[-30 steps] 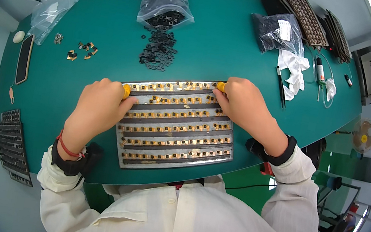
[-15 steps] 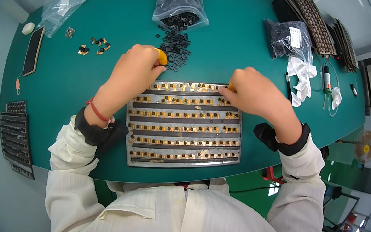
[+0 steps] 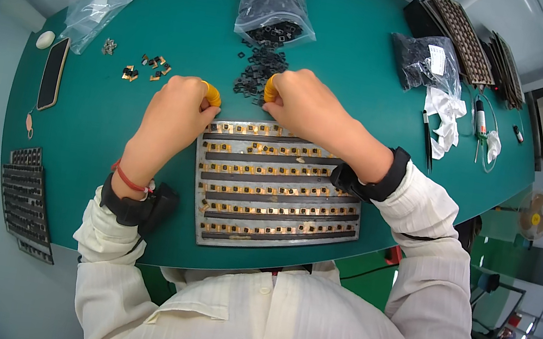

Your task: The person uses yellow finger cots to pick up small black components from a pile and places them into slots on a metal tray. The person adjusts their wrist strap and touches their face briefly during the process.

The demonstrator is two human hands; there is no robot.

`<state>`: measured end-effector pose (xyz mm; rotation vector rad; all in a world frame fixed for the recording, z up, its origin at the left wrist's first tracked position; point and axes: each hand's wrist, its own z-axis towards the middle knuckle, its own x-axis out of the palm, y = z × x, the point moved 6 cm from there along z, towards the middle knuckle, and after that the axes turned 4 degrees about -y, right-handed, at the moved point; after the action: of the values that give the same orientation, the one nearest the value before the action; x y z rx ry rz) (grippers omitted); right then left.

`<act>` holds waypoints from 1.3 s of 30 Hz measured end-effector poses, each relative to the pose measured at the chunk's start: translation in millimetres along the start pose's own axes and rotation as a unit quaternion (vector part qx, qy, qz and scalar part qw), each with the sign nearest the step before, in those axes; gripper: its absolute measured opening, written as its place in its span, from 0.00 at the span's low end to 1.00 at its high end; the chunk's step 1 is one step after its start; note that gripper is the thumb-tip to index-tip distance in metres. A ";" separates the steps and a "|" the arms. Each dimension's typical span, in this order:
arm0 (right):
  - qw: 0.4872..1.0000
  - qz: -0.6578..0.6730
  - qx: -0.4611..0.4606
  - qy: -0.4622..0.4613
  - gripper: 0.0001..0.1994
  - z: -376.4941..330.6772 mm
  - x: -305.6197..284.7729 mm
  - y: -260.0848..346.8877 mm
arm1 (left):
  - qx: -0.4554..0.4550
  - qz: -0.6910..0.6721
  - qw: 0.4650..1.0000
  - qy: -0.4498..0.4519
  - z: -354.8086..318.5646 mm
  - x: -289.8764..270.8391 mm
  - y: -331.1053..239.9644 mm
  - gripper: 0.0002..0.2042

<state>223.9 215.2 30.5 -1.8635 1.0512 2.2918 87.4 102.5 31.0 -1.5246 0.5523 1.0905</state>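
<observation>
A flat metal tray (image 3: 239, 240) lies in front of me, with rows of small gold pieces (image 3: 276, 230) that carry black squares, parted by dark strips. My left hand (image 3: 180, 111), a yellow cover on a finger, is closed in a pinch by the tray's far left corner. At the near right side of a pile of small black square frames (image 3: 259, 68), my right hand (image 3: 306, 107) is closed too, also with a yellow finger cover. What either pinch holds is hidden. My right forearm covers part of the tray's far right side.
Beyond the pile stands an open bag (image 3: 274, 3) of black parts. Another bag (image 3: 422, 62), crumpled tissue (image 3: 444, 122), tweezers (image 3: 427, 141) and a dispensing tube (image 3: 481, 117) lie right. Loose gold pieces (image 3: 156, 65), a phone (image 3: 52, 73) and a loaded dark tray (image 3: 27, 198) are left.
My right hand has gone from the tray's far right end leftward to the pile. The left hand has drawn back from the pile to the tray's far left corner. The view has shifted slightly.
</observation>
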 end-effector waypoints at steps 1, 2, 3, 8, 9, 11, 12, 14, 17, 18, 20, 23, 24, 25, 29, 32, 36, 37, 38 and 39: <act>1.000 -0.001 -0.005 0.001 0.09 -2.1 0.2 0.3 | 0.007 -0.007 1.000 -0.004 -0.2 -0.4 1.1 0.07; 1.000 -0.002 -0.010 0.002 0.08 -3.3 -0.3 0.2 | 0.014 -0.014 1.000 -0.008 0.0 0.0 1.6 0.07; 1.000 0.009 0.001 0.009 0.08 -3.7 -0.8 -1.4 | 0.022 -0.021 0.999 -0.012 -0.4 0.2 1.7 0.07; 0.998 0.051 0.033 0.030 0.06 -6.4 -7.4 -0.4 | 0.072 -0.050 0.996 -0.002 -6.3 -7.2 -10.6 0.06; 0.999 0.049 0.014 0.017 0.05 -7.0 -7.5 0.1 | 0.079 -0.059 0.995 0.009 -10.0 -8.0 -14.9 0.06; 0.999 0.045 -0.022 -0.011 0.05 -9.1 -6.6 -1.3 | 0.089 -0.055 0.994 0.015 -16.0 -4.4 -19.3 0.07; 0.998 0.038 -0.040 -0.024 0.05 -10.7 -9.3 0.8 | 0.093 -0.052 0.994 0.017 -17.4 -3.0 -19.9 0.07; 0.996 0.024 -0.074 -0.050 0.06 -18.5 -18.7 3.9 | 0.101 -0.041 0.994 0.019 -16.8 -0.6 -21.2 0.07; 0.996 0.014 -0.055 -0.066 0.07 -33.7 -48.5 2.8 | 0.109 -0.020 0.994 0.015 -17.4 4.8 -20.8 0.07; 0.997 0.008 -0.033 -0.062 0.06 -42.3 -61.0 4.4 | 0.115 -0.016 0.993 0.012 -16.7 7.3 -22.6 0.07; 0.998 -0.012 -0.010 -0.066 0.06 -56.4 -68.4 -8.5 | 0.107 0.012 0.994 0.004 -19.7 6.7 -19.4 0.07; 0.997 -0.018 0.021 -0.071 0.07 -81.7 -72.7 -33.0 | 0.118 0.063 0.991 -0.004 -24.9 4.6 -28.9 0.12; 0.997 -0.019 0.031 -0.073 0.07 -89.6 -69.9 -42.5 | 0.106 0.073 0.992 0.013 -27.2 4.5 -32.4 0.13; 0.996 -0.018 0.038 -0.073 0.07 -95.2 -65.3 -50.8 | 0.091 0.085 0.992 0.030 -30.7 4.4 -34.3 0.15; 0.995 0.032 0.031 -0.093 0.07 -99.9 -50.6 -58.0 | 0.090 0.114 0.987 0.073 -41.4 12.6 -39.7 0.20; 0.993 -0.009 0.062 -0.095 0.08 -99.8 -47.6 -61.0 | 0.095 0.124 0.985 0.075 -41.2 12.3 -41.8 0.20; 0.990 -0.041 0.087 -0.102 0.11 -103.5 -43.8 -53.9 | 0.069 0.132 0.984 0.097 -38.8 7.9 -42.3 0.18; 0.990 -0.058 0.099 -0.080 0.12 -105.0 -42.7 -48.1 | 0.065 0.127 0.985 0.100 -37.0 5.6 -40.4 0.18; 0.989 -0.076 0.111 -0.058 0.13 -106.9 -42.3 -41.5 | 0.061 0.123 0.985 0.104 -34.4 3.1 -38.2 0.18; 0.987 -0.095 0.126 -0.038 0.15 -109.4 -41.3 -39.8 | 0.047 0.072 0.990 0.108 -28.3 0.5 -36.6 0.16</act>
<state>346.8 208.3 39.6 -1.6858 1.0465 2.0040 127.2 85.7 47.6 -1.5473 0.8640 0.9984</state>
